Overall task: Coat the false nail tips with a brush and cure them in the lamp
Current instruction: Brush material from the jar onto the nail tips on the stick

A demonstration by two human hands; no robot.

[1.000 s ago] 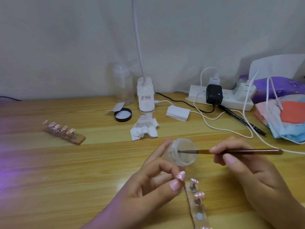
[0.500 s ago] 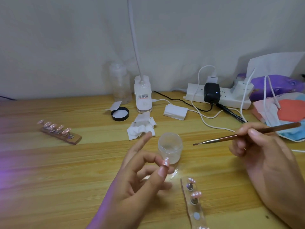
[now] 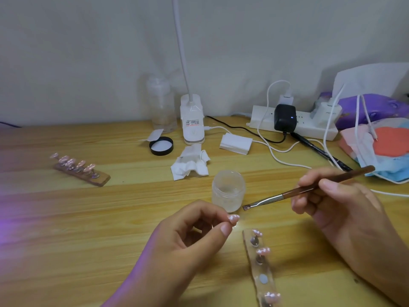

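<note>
My left hand [image 3: 188, 238] pinches a pink false nail tip [image 3: 233, 218] between thumb and fingers, held up just in front of an open frosted gel jar [image 3: 228, 190]. My right hand [image 3: 338, 204] grips a brown-handled brush [image 3: 296, 191]; its bristle end points down-left, a short gap to the right of the nail tip. A clear holder strip [image 3: 263, 275] with three more pink tips lies below the brush. Another holder [image 3: 81, 171] with several tips sits at the far left. Purple light glows at the left edge; the curing lamp itself is out of view.
A black jar lid [image 3: 161, 146], crumpled wipes [image 3: 190, 166], a white clip lamp base [image 3: 192, 120], a clear bottle [image 3: 161, 105] and a white pad stack [image 3: 236, 143] sit behind the jar. A power strip [image 3: 309, 127] with cables, a purple pack and face masks [image 3: 385, 151] fill the right.
The brush came out of the jar and swung right, then its tip dropped toward the nail. My left hand let go of the jar and curled in, raising the nail tip.
</note>
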